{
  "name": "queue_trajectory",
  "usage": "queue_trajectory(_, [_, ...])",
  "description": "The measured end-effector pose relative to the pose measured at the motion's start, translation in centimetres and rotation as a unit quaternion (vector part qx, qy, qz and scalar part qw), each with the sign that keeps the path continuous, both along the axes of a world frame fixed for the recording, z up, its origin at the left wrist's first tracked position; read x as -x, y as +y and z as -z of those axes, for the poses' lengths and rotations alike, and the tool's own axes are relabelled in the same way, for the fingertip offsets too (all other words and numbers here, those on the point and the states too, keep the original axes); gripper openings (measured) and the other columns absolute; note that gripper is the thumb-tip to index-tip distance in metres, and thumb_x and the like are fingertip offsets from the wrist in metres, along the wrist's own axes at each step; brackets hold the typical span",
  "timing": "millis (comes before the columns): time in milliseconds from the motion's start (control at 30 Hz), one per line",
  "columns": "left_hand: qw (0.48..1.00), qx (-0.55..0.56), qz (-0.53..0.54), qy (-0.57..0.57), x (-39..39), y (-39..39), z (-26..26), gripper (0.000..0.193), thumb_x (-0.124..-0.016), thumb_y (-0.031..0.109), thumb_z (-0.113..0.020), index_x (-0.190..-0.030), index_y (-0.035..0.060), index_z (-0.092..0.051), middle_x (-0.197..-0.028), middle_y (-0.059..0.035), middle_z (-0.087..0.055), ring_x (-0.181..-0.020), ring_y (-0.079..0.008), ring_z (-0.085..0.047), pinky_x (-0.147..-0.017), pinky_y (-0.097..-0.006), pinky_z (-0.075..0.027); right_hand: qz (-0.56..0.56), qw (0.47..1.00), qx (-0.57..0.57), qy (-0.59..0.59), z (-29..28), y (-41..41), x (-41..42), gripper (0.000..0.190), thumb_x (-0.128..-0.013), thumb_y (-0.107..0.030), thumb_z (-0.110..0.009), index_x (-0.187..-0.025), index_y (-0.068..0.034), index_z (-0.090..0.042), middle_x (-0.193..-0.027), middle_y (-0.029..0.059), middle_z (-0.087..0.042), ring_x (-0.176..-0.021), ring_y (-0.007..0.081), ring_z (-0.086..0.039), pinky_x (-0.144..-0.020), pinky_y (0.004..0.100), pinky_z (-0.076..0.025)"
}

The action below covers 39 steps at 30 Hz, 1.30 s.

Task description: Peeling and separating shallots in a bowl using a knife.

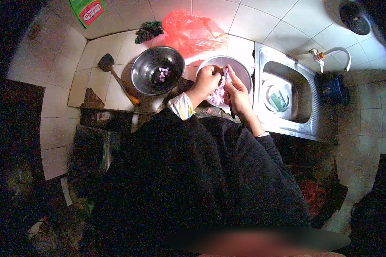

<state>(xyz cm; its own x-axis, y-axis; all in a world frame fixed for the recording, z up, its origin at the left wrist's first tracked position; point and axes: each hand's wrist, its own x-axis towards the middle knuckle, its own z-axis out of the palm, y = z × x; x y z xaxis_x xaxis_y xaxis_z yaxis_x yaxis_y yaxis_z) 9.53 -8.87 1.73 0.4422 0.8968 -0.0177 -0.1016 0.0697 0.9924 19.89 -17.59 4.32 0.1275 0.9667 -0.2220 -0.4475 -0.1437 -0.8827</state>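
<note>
My right hand (238, 93) is closed around a knife (225, 72), its blade pointing up over a light round basin (247, 69). Close to the blade, my left hand (208, 79) has its fingers curled above the same basin; whether a small piece is pinched in them is hidden. Pinkish, shallot-like pieces (217, 96) lie in the basin under both hands. To the left stands a steel bowl (141, 75) with a few peeled, pale purple pieces (163, 74) inside.
A red plastic bag (193, 32) and a dark crumpled cloth (149, 32) lie behind the bowls. A spatula (120, 78) rests at the left. On the right is a steel sink (300, 93) holding dishes (278, 99), below a tap (320, 57).
</note>
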Motion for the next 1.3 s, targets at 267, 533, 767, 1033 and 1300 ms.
queue_trajectory(267, [0.982,-0.179,-0.017,0.052,-0.9,-0.4,0.9,0.006,-0.081,0.004,-0.055,-0.078,0.0,-0.057,-0.072,-0.0033,-0.059,-0.067,-0.0093,-0.054,-0.061,-0.0241,-0.044,0.102,0.995,0.023,0.005,0.4,1.3,-0.8,0.032,-0.087,-0.015,-0.054,-0.12,-0.011,-0.053,-0.06,-0.0072,-0.046,-0.042,0.0019,-0.034,-0.037,0.0192,-0.028])
queue_trajectory(533, [0.973,-0.22,-0.057,0.035,-0.7,1.2,1.3,0.005,-0.076,0.003,-0.053,-0.077,-0.0012,-0.056,-0.072,-0.0116,-0.061,-0.067,-0.018,-0.059,-0.063,-0.0298,-0.046,0.035,0.996,0.038,0.077,-0.9,0.0,-0.4,0.039,-0.087,-0.007,-0.051,-0.124,-0.019,-0.05,-0.057,-0.0075,-0.042,-0.042,0.0042,-0.033,-0.039,0.0197,-0.028])
queue_trajectory(767, [0.978,-0.208,-0.013,0.024,-0.5,0.0,-0.8,0.003,-0.079,0.003,-0.056,-0.078,0.0005,-0.054,-0.073,-0.0056,-0.057,-0.07,-0.0116,-0.054,-0.064,-0.0248,-0.044,0.077,0.994,0.069,0.021,-0.6,1.2,-0.8,0.035,-0.087,-0.013,-0.054,-0.122,-0.016,-0.051,-0.057,-0.0071,-0.042,-0.042,0.0041,-0.035,-0.039,0.0199,-0.029])
queue_trajectory(1033, [0.968,-0.229,-0.082,0.06,-0.4,1.2,0.6,0.005,-0.076,0.003,-0.055,-0.076,-0.0015,-0.054,-0.071,-0.0141,-0.06,-0.068,-0.0194,-0.06,-0.061,-0.0298,-0.046,0.031,0.994,0.054,0.086,-1.6,0.8,0.2,0.039,-0.089,-0.016,-0.051,-0.127,-0.019,-0.046,-0.058,-0.005,-0.042,-0.041,0.0054,-0.034,-0.037,0.0216,-0.026])
queue_trajectory(1300, [0.967,-0.238,-0.079,0.046,-0.3,0.8,-0.3,0.004,-0.076,0.001,-0.053,-0.074,-0.0021,-0.053,-0.068,-0.014,-0.059,-0.065,-0.0201,-0.059,-0.06,-0.0307,-0.045,0.022,0.996,0.057,0.058,-2.3,0.7,0.4,0.043,-0.089,-0.016,-0.048,-0.13,-0.026,-0.041,-0.061,-0.0041,-0.042,-0.045,0.0064,-0.036,-0.04,0.0197,-0.029])
